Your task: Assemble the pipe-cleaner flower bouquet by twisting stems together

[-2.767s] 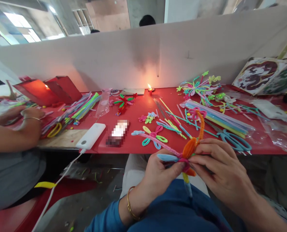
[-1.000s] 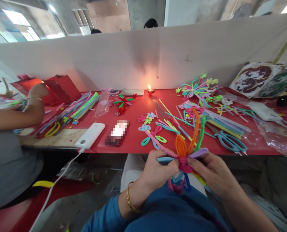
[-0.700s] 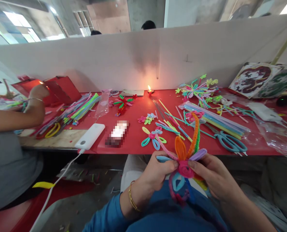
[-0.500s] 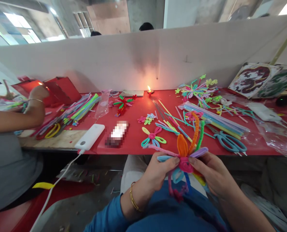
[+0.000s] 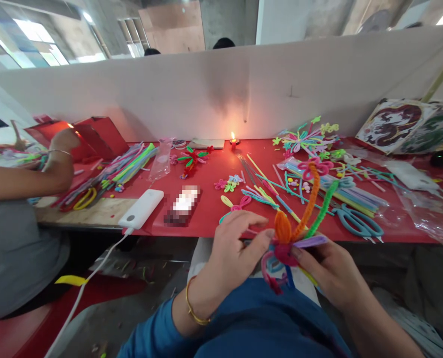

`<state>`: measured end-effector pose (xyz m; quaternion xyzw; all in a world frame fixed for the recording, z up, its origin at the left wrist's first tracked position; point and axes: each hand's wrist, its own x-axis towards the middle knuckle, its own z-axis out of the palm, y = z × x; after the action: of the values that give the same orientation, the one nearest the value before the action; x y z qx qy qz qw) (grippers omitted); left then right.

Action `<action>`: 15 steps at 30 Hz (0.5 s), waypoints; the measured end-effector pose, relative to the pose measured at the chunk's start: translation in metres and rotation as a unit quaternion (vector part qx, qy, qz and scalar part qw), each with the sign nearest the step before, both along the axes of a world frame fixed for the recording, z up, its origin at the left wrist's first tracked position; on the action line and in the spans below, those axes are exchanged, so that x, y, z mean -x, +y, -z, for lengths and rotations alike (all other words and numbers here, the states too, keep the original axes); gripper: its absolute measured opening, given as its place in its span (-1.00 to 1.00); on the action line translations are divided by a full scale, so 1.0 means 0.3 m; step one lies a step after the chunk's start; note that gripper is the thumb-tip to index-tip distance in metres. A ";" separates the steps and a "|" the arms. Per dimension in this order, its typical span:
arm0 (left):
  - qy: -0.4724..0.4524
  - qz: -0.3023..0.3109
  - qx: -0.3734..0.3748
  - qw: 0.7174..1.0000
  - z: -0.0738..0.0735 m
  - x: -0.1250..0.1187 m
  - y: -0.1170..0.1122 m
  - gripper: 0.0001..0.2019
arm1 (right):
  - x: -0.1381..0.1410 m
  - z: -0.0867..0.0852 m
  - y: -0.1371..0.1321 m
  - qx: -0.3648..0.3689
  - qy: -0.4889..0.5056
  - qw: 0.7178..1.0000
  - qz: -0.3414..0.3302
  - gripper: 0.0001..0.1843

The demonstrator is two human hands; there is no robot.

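Note:
Both hands work a pipe-cleaner flower (image 5: pixel 286 238) just in front of the red table (image 5: pixel 206 199). It has an orange petal loop, a lilac petal, a pink coiled centre, and orange and green stems rising to the right. My left hand (image 5: pixel 232 248) pinches it at the centre with thumb and forefinger, the other fingers spread above. My right hand (image 5: pixel 323 266) grips the flower from the right, thumb on the pink centre. A pink and blue tail hangs below.
On the table lie a small finished flower (image 5: pixel 236 205), teal scissors (image 5: pixel 359 221), bundles of pipe cleaners (image 5: pixel 336 191), a lit candle (image 5: pixel 233 140), a white power bank (image 5: pixel 141 209) and a phone (image 5: pixel 182 204). Another person's arm (image 5: pixel 27 171) works at the left.
My left hand has shifted up and over the flower's left side, covering the blue petal and pink stem. The flower tilted right, and its stems rose toward the table.

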<state>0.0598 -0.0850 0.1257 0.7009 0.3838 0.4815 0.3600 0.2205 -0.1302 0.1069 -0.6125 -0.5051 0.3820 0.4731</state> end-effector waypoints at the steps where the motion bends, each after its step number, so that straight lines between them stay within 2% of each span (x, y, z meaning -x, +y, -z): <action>1: 0.023 0.006 -0.010 1.000 -0.013 -0.008 0.002 -0.86 | 0.005 -0.003 -0.003 -0.008 -0.004 1.000 -0.010 -0.87; 3: 0.047 0.023 0.016 0.998 -0.024 -0.020 0.007 -0.86 | 0.012 -0.006 -0.009 -0.008 -0.006 1.000 -0.022 -0.89; 5: 0.031 0.057 0.092 0.994 -0.019 -0.026 0.013 -0.84 | 0.012 -0.005 -0.012 0.009 0.004 1.000 -0.029 -0.88; 8: -0.069 0.127 0.227 0.963 -0.004 -0.026 0.025 -0.83 | 0.007 0.002 -0.011 0.021 0.027 0.999 -0.030 -0.85; 10: -0.137 0.159 0.284 0.936 0.002 -0.023 0.032 -0.85 | 0.005 0.007 -0.010 0.023 0.038 0.999 -0.026 -0.84; 13: -0.167 0.168 0.314 0.920 0.004 -0.015 0.040 -0.85 | 0.006 0.008 -0.009 0.025 0.056 0.998 -0.021 -0.83; 15: -0.153 0.144 0.309 0.928 0.003 -0.010 0.041 -0.83 | 0.008 0.006 -0.010 0.023 0.067 0.997 -0.018 -0.83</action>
<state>0.0629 -0.0727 0.1248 0.5205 0.3487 0.3838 0.6784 0.2181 -0.1331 0.1050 -0.5867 -0.4744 0.4424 0.4848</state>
